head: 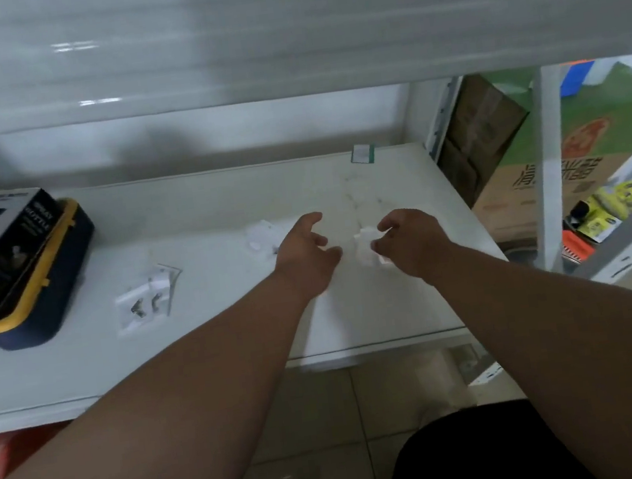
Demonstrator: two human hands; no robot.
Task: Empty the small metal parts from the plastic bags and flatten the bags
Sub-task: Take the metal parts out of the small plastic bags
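Both arms reach over the white shelf (208, 346), toward its right half. The right hand (411, 241) pinches a crumpled clear bag (367, 246) between thumb and fingers, the bag sticking out on the hand's left side. The left hand (308, 252) is just beside it, fingers loosely curled and apart, holding nothing and not touching the bag. Another flat bag (261, 234) lies on the shelf just left of the left hand. Farther left, toward the middle, lie more bags with dark metal parts (146, 302) inside. A black and yellow box (21, 270) sits at the shelf's left edge.
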